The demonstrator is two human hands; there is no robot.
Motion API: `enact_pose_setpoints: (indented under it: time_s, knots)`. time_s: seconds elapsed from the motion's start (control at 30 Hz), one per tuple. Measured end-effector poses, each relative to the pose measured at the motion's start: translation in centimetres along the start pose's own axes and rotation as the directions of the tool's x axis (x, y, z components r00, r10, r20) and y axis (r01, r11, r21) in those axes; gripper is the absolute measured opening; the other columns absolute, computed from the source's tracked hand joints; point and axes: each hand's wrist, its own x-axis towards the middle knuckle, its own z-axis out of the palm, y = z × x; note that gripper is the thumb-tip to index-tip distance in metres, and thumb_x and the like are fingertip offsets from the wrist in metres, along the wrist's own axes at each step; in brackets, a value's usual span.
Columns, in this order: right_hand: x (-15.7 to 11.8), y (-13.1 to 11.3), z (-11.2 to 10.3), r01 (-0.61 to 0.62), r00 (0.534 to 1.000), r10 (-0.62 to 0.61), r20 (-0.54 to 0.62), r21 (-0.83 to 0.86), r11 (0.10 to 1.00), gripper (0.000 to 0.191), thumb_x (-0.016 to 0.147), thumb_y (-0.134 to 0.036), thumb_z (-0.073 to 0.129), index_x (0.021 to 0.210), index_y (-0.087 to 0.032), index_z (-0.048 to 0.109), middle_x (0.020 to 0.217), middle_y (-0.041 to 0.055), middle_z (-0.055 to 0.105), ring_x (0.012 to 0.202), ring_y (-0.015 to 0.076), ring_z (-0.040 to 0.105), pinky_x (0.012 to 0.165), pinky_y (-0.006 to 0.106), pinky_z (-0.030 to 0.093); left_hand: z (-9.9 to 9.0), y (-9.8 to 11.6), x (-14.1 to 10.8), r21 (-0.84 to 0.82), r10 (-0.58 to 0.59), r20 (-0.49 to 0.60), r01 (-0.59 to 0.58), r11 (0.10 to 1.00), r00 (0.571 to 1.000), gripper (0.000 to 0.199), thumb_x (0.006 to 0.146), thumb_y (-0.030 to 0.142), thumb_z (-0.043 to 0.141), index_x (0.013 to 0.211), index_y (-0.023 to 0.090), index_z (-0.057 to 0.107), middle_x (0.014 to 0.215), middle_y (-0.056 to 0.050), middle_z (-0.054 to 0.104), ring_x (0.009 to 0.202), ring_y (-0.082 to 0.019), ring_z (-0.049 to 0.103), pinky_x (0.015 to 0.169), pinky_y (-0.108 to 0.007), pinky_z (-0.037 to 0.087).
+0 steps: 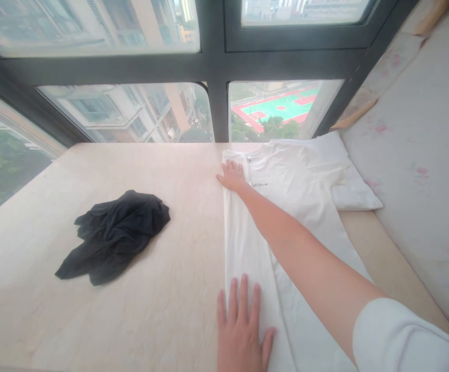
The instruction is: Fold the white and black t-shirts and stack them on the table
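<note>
A white T-shirt lies spread on the pale ledge, its collar toward the window and small dark lettering on the chest. Its left side is folded inward as a long straight strip. My right hand reaches across the shirt and rests palm down on the far end of that strip, by the collar, fingers spread. Nearer to me, my left hand lies flat on the same strip with its fingers apart. Neither hand grips the cloth. My right forearm hides part of the shirt's middle.
A crumpled black garment lies to the left on the ledge. Under the shirt's right sleeve is a flat white cloth item. A dark-framed window closes the far side, and a flowered wall stands at right.
</note>
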Motion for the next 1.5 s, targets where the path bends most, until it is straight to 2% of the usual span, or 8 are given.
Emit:
enact_pose_setpoints:
  time_s: [0.37,0.5,0.63,0.77,0.9,1.0,1.27,1.5]
  knots:
    - [2.9,-1.1,0.7,-0.050,0.998,0.052,-0.046,0.034,0.998,0.072,0.096,-0.055,0.036,0.153,-0.012,0.031,0.163,0.0150,0.014,0.151,0.0316,0.008,0.120,0.055,0.003,0.0,-3.8,0.9,-0.044,0.023,0.035,-0.021,0.999,0.999,0.074,0.087,0.059,0.053,0.151,0.024,0.039,0.159,-0.010,0.034,0.146,-0.037,0.026,0.119,-0.058,0.006]
    - [2.6,1.0,-1.0,0.036,0.997,-0.019,-0.075,0.227,0.973,0.069,0.096,-0.057,0.034,0.151,-0.015,0.035,0.158,0.0129,0.030,0.147,0.0279,0.026,0.120,0.047,0.018,-0.3,-4.0,0.7,-0.034,0.015,0.023,-0.014,0.999,1.000,0.065,0.089,0.050,0.055,0.147,0.023,0.044,0.157,-0.012,0.037,0.144,-0.037,0.031,0.118,-0.060,0.011]
    - [0.8,9.1,-6.1,0.121,0.971,-0.043,-0.235,0.326,0.938,0.048,0.095,-0.038,0.044,0.135,-0.016,0.056,0.136,0.0084,0.059,0.123,0.0190,0.055,0.107,0.030,0.040,-0.8,-2.3,1.7,-0.030,0.012,-0.012,-0.012,0.999,1.000,0.051,0.089,0.031,0.054,0.138,0.017,0.054,0.152,-0.015,0.044,0.139,-0.037,0.038,0.115,-0.060,0.020]
    - [-3.2,21.3,-12.7,-0.154,0.937,0.204,-0.283,0.190,0.970,0.034,0.087,-0.024,0.052,0.115,-0.014,0.068,0.116,0.0089,0.069,0.108,0.0206,0.063,0.097,0.031,0.045,-1.1,2.6,4.0,-0.184,0.098,-0.069,-0.110,0.977,0.993,0.043,0.087,0.025,0.054,0.129,0.019,0.058,0.144,-0.013,0.053,0.133,-0.032,0.045,0.110,-0.053,0.034]
    - [-8.1,30.8,-16.7,-0.402,0.900,0.388,-0.198,-0.033,0.915,0.030,0.082,-0.020,0.057,0.108,-0.011,0.071,0.110,0.0140,0.070,0.104,0.0248,0.063,0.090,0.031,0.046,-1.4,9.7,6.0,-0.449,0.182,0.011,-0.158,0.879,0.983,0.037,0.084,0.019,0.054,0.120,0.019,0.060,0.124,-0.012,0.062,0.111,-0.028,0.057,0.094,-0.045,0.049]
    - [-10.5,34.2,-17.5,-0.411,0.910,0.403,-0.096,-0.083,0.908,0.032,0.077,-0.012,0.060,0.107,-0.011,0.072,0.111,0.0140,0.070,0.102,0.0223,0.064,0.087,0.027,0.045,-1.9,13.6,8.0,-0.590,0.304,0.138,-0.169,0.790,0.943,0.030,0.082,0.020,0.056,0.112,0.020,0.060,0.111,-0.009,0.064,0.097,-0.026,0.060,0.081,-0.042,0.053]
    - [-11.0,35.8,-17.7,-0.396,0.913,0.391,-0.115,-0.020,0.918,0.033,0.077,-0.016,0.061,0.108,-0.014,0.072,0.114,0.0110,0.069,0.105,0.0236,0.063,0.089,0.029,0.047,-1.8,12.9,25.5,-0.514,0.156,0.103,-0.081,0.854,0.982,0.035,0.091,0.028,0.052,0.125,0.020,0.052,0.116,-0.010,0.061,0.104,-0.025,0.058,0.085,-0.038,0.049]
    - [-9.5,36.0,-18.6,-0.380,0.832,0.406,-0.378,0.145,0.913,0.034,0.085,-0.018,0.049,0.112,-0.020,0.069,0.115,0.0099,0.068,0.103,0.0232,0.061,0.091,0.032,0.048,1.8,13.6,38.0,-0.317,0.026,0.034,-0.014,0.948,0.999,0.022,0.094,0.030,0.053,0.112,0.020,0.058,0.108,-0.012,0.060,0.103,-0.026,0.056,0.084,-0.037,0.043]
